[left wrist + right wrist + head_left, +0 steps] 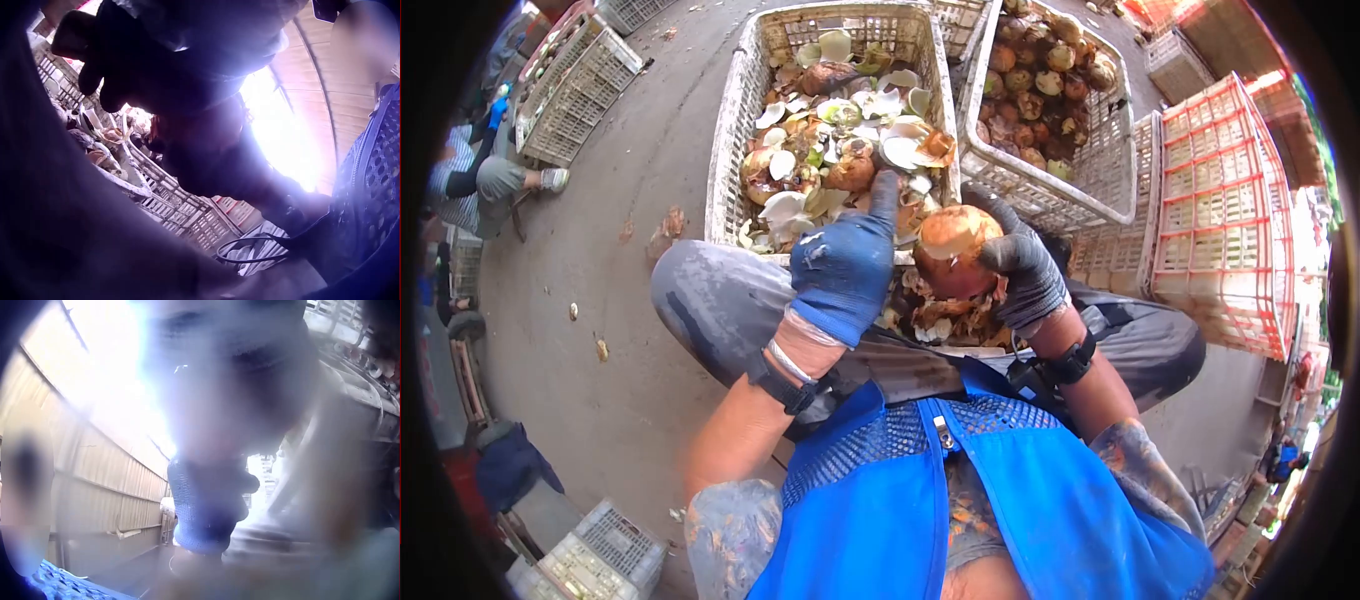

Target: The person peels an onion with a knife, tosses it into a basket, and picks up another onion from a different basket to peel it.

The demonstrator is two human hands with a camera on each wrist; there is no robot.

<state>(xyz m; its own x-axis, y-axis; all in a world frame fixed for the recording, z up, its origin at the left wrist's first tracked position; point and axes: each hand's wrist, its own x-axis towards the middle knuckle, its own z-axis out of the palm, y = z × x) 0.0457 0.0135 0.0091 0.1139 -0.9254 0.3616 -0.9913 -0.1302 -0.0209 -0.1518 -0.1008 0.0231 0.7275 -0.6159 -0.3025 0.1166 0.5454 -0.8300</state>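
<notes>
In the head view my right hand [1028, 265], in a dark knit glove, grips a large brown onion [956, 240], thumb across its side. My left hand [845, 270], in a blue glove, is close to the onion's left. One of its digits is stretched toward the crate; the other fingers are mostly hidden, and I cannot tell whether they hold anything. A white plastic crate [726, 150] before me contains white onion layers, brown skins and onions. In the right wrist view the left glove [209, 503] appears beyond a dark, blurred shape.
Another crate [1050, 188] at the right contains several onions. Red-netted crates [1225, 215] stand farther right. Brown skins [940, 312] lie between my knees. A person [480, 180] sits at far left near a crate [580, 95]. White crates [605, 545] stand lower left.
</notes>
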